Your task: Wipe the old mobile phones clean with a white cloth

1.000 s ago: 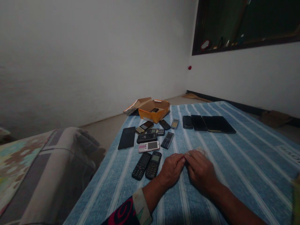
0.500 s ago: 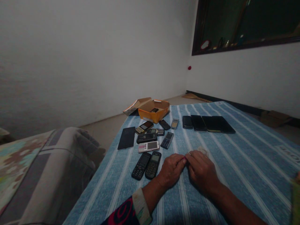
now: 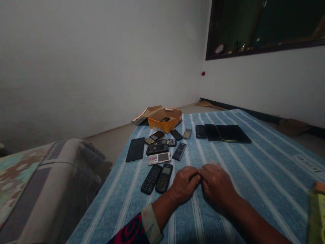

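My left hand [image 3: 186, 184] and my right hand [image 3: 217, 183] meet at the fingertips over the striped blue cloth [image 3: 106, 210]. Both have their fingers closed, and whatever lies between them is hidden. A small pale, whitish thing [image 3: 215, 163] peeks out just beyond my right knuckles; its kind cannot be made out. Beside my left hand lie two dark keypad phones, one on the left [image 3: 151, 179] and one on the right [image 3: 164, 178]. Further off are a white-and-pink keypad phone [image 3: 159, 158], a slim dark phone [image 3: 179, 151] and several other keypad phones.
An open orange box [image 3: 165, 125] with a phone [image 3: 165, 119] inside stands at the far end. A flat black tablet-like slab [image 3: 135, 149] lies left; several dark touchscreen phones [image 3: 213, 132] form a row on the right. A draped bed or seat [image 3: 63, 189] is at left.
The view has shifted slightly, so everything sits a little further left. My hands stay together at the fingertips, and less of the pale thing shows behind my right hand.
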A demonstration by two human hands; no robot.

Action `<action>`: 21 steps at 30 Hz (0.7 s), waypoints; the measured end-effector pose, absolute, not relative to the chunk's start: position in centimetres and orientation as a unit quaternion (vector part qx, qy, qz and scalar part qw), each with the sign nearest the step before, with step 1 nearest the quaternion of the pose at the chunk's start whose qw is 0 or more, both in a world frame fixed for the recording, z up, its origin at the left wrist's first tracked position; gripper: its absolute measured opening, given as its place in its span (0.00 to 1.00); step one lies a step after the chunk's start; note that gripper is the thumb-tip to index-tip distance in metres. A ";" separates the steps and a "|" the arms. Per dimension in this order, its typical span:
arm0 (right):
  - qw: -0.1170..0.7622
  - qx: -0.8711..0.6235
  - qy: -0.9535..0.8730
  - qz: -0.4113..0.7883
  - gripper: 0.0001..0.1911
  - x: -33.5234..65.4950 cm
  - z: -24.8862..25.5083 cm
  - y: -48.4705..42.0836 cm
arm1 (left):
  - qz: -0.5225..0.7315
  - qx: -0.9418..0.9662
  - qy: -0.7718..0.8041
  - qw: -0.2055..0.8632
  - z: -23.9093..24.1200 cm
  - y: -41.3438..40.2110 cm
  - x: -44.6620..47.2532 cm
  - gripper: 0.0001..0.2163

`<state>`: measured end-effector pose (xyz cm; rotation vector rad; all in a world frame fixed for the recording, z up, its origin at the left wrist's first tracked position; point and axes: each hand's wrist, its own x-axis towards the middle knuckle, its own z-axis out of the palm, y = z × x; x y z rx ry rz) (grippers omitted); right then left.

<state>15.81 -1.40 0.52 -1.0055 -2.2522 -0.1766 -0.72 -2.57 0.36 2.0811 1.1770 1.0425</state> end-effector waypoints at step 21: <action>0.291 -0.426 -0.856 -0.013 0.16 16.8 1.5 -1.1 | 0.386 0.792 0.399 0.255 0.1 -2.5 -0.7 0.11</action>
